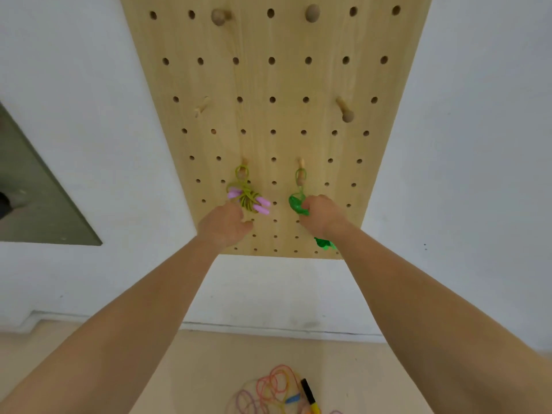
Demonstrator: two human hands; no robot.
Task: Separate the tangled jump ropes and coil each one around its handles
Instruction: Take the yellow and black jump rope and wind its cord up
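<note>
Right hand grips the peg-hung green-handled jump rope; left hand curls just below the pink-handled olive rope coil, grip unclear.

Left hand, right hand: fingers curled.

I log a wooden pegboard on the wall. Yellow-green rope, coiled on pink handles, hangs from one lower peg; green rope hangs from the neighbouring peg. Floor below: tangle of coloured ropes.
</note>
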